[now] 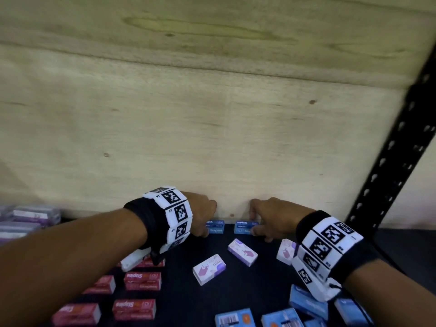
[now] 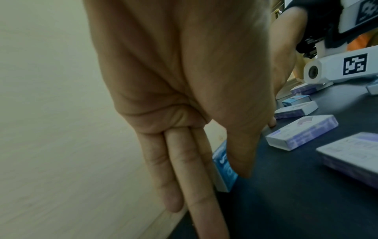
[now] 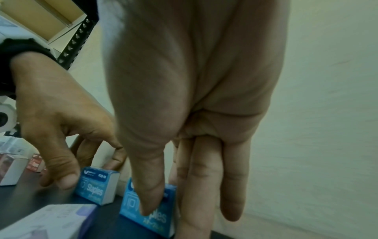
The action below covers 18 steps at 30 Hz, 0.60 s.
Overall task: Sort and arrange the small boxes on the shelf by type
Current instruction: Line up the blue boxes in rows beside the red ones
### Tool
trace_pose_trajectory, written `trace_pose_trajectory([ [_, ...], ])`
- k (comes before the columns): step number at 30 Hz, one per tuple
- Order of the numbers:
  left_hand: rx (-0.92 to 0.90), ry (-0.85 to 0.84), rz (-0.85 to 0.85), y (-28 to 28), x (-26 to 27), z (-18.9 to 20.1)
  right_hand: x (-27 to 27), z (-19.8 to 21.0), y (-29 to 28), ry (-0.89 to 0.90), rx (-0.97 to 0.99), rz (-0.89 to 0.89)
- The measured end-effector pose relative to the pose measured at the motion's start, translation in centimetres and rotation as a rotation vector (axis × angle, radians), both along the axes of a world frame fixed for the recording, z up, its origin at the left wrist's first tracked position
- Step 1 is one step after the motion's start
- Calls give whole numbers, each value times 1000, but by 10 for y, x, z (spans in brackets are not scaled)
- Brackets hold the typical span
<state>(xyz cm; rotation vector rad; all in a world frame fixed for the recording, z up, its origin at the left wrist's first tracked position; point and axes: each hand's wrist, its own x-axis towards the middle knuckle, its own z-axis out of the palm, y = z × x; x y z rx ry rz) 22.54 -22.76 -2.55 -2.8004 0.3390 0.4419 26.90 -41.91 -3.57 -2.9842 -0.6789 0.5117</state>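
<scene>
Two blue staples boxes stand on edge at the back of the dark shelf (image 1: 179,274), against the plywood back wall. My left hand (image 1: 206,220) pinches the left blue box (image 1: 216,228), thumb in front and fingers behind, as the right wrist view shows on that box (image 3: 96,186). My right hand (image 1: 256,220) pinches the right blue box (image 1: 244,227) in the same way; its thumb lies across the printed face (image 3: 147,215). A small gap separates the two boxes. The left wrist view shows only an edge of the left blue box (image 2: 224,168) past my thumb.
Three white-and-purple boxes (image 1: 209,269) (image 1: 243,252) (image 1: 286,251) lie loose mid-shelf. Several red boxes (image 1: 142,280) sit in rows at the front left, several blue ones (image 1: 306,302) at the front right. Purple boxes (image 1: 30,219) are stacked far left. A black upright (image 1: 389,149) bounds the right.
</scene>
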Motion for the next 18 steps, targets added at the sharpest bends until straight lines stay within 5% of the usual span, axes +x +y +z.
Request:
trace_pose_trajectory([
  [4, -70, -29, 59, 9, -5, 3, -3, 3, -9, 45, 94, -44],
  [8, -154, -53, 57, 13, -17, 18, -17, 13, -11, -108, 77, 39],
  [18, -72, 264, 24, -9, -40, -3, -37, 1, 8, 49, -185, 96],
])
